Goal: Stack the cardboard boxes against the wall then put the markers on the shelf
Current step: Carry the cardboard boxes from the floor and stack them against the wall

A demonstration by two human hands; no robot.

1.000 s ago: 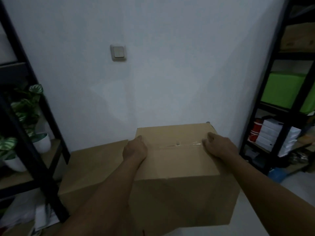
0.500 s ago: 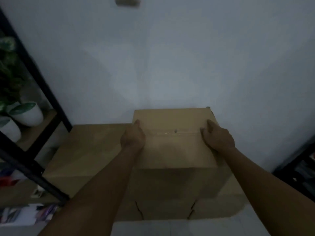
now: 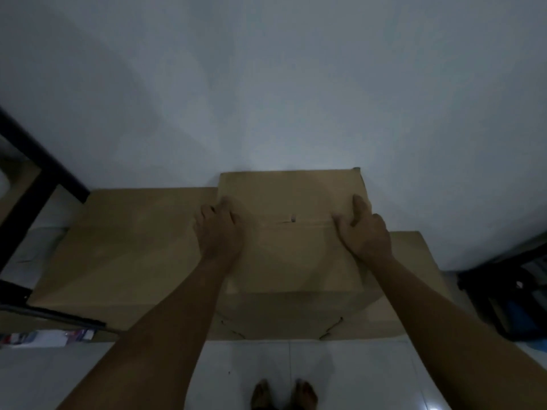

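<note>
The left hand [image 3: 217, 232] and right hand [image 3: 362, 232] hid their fingers over the top box's [image 3: 291, 261] sides. The picture's edges cut off both shelves; the light was dim.

Small box [image 3: 291, 232] now lower, on big box [image 3: 127, 250]

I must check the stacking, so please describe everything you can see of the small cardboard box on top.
The small box is plain brown cardboard, closed, with a taped seam across its top and a small tear near the middle. It sits upright on a wider cardboard box, its far edge close to the white wall. The left hand and the right hand grip its two sides at the top edges.
</note>
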